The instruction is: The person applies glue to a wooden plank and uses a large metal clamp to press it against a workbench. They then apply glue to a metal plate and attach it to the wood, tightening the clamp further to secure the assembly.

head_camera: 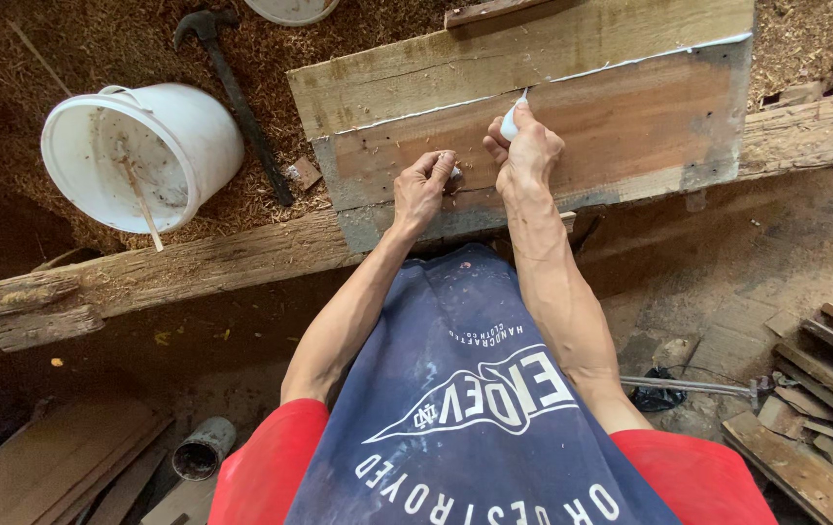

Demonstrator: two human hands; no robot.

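You are laying a white bead along the seam of the board (572, 117). Your right hand (530, 156) pinches the small white tube (511, 123) at that seam; your left hand (423, 185), fingers curled, presses the board. Next calls for steady travel leftward.

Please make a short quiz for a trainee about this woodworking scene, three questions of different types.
1. True or false: the right hand holds a small white applicator at the white line between the boards.
2. What does the left hand rest on? A) white bucket B) wooden board C) hammer
3. Fill in: a thin stick stands inside the white ____.

Key: 1 true; 2 B, the wooden board; 3 bucket.
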